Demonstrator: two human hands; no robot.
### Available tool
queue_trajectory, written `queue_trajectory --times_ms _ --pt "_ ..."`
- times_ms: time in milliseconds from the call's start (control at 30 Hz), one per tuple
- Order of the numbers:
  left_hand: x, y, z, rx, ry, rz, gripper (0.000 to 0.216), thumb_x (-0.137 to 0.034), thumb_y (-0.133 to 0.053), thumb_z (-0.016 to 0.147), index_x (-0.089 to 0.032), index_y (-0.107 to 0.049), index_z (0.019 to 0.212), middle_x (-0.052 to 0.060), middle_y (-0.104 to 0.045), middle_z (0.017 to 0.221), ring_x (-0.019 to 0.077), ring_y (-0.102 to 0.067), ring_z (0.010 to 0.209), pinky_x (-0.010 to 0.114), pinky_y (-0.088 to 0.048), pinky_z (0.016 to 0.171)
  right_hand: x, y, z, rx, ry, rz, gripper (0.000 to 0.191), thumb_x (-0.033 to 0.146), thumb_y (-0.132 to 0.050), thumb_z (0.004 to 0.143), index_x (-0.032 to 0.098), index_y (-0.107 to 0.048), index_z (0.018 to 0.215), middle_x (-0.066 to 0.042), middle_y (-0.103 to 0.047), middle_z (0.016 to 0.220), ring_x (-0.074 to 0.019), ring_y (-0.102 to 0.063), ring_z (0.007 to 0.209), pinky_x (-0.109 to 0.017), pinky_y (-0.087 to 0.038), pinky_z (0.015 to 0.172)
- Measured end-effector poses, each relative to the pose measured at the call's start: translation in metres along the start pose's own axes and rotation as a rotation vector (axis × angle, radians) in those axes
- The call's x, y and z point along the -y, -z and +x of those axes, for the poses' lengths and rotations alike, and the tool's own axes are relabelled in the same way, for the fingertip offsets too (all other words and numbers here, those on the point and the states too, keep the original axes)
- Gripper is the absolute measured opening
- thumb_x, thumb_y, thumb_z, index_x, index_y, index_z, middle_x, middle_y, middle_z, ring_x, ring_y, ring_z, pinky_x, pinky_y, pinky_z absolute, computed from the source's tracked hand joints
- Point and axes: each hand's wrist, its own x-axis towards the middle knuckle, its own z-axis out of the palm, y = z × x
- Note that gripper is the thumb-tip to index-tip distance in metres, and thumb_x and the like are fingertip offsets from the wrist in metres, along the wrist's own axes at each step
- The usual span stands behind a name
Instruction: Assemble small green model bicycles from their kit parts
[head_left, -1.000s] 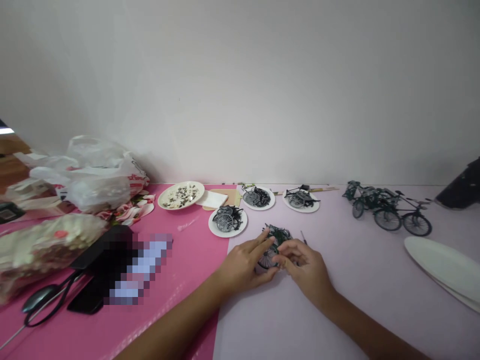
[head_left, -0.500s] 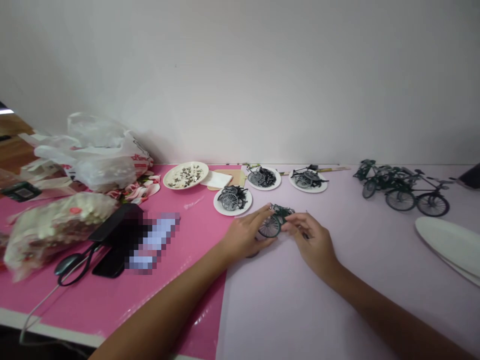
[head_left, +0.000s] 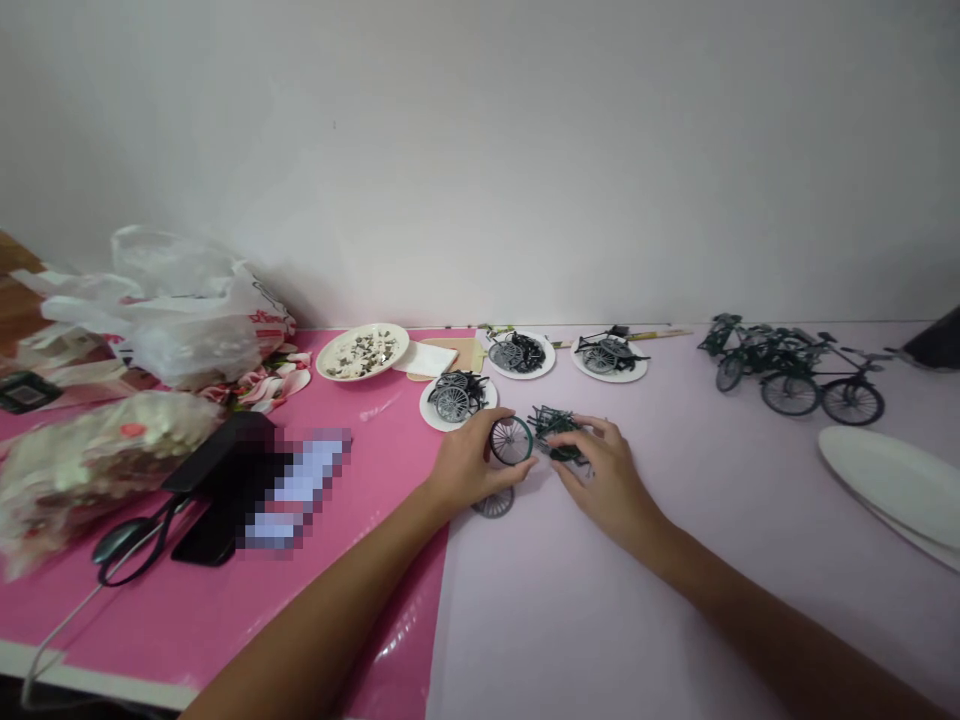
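My left hand [head_left: 466, 465] pinches a small spoked wheel [head_left: 511, 440] with a dark green tyre and holds it upright just above the table. My right hand [head_left: 600, 472] rests to its right, fingers curled over a dark green heap of miniature bicycle parts [head_left: 553, 424]. A second grey wheel [head_left: 493, 503] lies flat on the pale lilac surface just below my left hand. Three small white plates [head_left: 452, 402] of wheels and black parts sit just beyond my hands.
Assembled miniature bicycles [head_left: 795, 370] stand at the far right, with stacked white plates [head_left: 885, 475] in front of them. On the pink mat at left lie black scissors [head_left: 131, 545], a dark phone [head_left: 217, 505], plastic bags [head_left: 180, 320] and a plate of small bits [head_left: 362, 351].
My left hand has lifted a wheel away from the green heap and moved it left. My right hand stays on the heap. A grey wheel now shows on the table.
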Motion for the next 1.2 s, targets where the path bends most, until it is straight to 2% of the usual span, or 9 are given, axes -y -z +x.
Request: queue_trajectory --times_ms 167,333,467,633,767,967,1200 --pt "0.001 -0.002 0.001 0.002 0.020 -0.040 0.061 -0.044 -0.085 0.079 -0.021 -0.059 0.129 0.009 -0.073 0.119 0.0263 -0.073 0.105 0.038 -0.060 0.092 -0.003 0.001 0.001 0.026 0.010 0.013 0.017 0.020 -0.072 0.087 0.027 -0.071 0.103 -0.009 -0.076 0.107 -0.0366 -0.057 0.125 -0.058 -0.051 0.103" --pt "0.001 -0.003 0.001 0.008 0.024 -0.047 0.061 -0.045 -0.085 0.079 -0.021 -0.059 0.129 0.010 -0.073 0.119 0.0275 -0.073 0.106 0.040 -0.059 0.093 -0.004 0.000 0.000 0.018 -0.043 -0.030 0.022 0.018 -0.076 0.084 0.028 -0.071 0.103 -0.009 -0.076 0.110 -0.0383 -0.057 0.124 -0.060 -0.050 0.099" --pt "0.000 -0.003 0.002 0.013 0.023 -0.043 0.061 -0.047 -0.084 0.080 -0.021 -0.060 0.130 0.010 -0.073 0.120 0.0278 -0.073 0.106 0.040 -0.059 0.093 -0.008 -0.001 0.001 0.005 -0.063 -0.001 0.018 0.014 -0.073 0.084 0.027 -0.071 0.097 -0.008 -0.076 0.100 -0.0366 -0.059 0.118 -0.057 -0.052 0.097" --pt "0.000 -0.003 0.002 0.020 0.027 -0.036 0.063 -0.047 -0.085 0.078 -0.021 -0.060 0.130 0.010 -0.073 0.120 0.0283 -0.073 0.106 0.040 -0.060 0.092 -0.006 0.004 0.006 -0.082 -0.077 0.092 0.011 0.017 -0.072 0.087 0.028 -0.072 0.091 -0.007 -0.073 0.089 -0.0326 -0.062 0.109 -0.052 -0.054 0.096" --pt "0.000 -0.003 0.001 0.025 0.029 -0.036 0.062 -0.047 -0.084 0.079 -0.022 -0.060 0.130 0.010 -0.073 0.120 0.0278 -0.073 0.105 0.040 -0.060 0.092 -0.002 0.014 0.013 -0.219 -0.124 0.137 0.002 0.027 -0.072 0.090 0.027 -0.073 0.088 -0.008 -0.071 0.093 -0.0296 -0.065 0.103 -0.048 -0.056 0.094" --pt "0.000 -0.004 0.001 0.044 0.054 -0.020 0.063 -0.049 -0.084 0.079 -0.023 -0.061 0.131 0.009 -0.073 0.120 0.0279 -0.073 0.104 0.040 -0.060 0.091 -0.002 0.024 0.022 -0.365 -0.210 0.235 0.015 0.033 -0.075 0.090 0.024 -0.068 0.099 -0.005 -0.075 0.097 -0.0252 -0.070 0.097 -0.045 -0.056 0.093" --pt "-0.001 -0.003 0.001 0.048 0.065 -0.015 0.062 -0.049 -0.084 0.079 -0.023 -0.061 0.131 0.009 -0.074 0.118 0.0270 -0.073 0.103 0.039 -0.060 0.090 -0.004 0.024 0.021 -0.413 -0.217 0.186 0.014 0.036 -0.075 0.089 0.023 -0.069 0.092 -0.005 -0.074 0.095 -0.0242 -0.069 0.093 -0.043 -0.055 0.089"
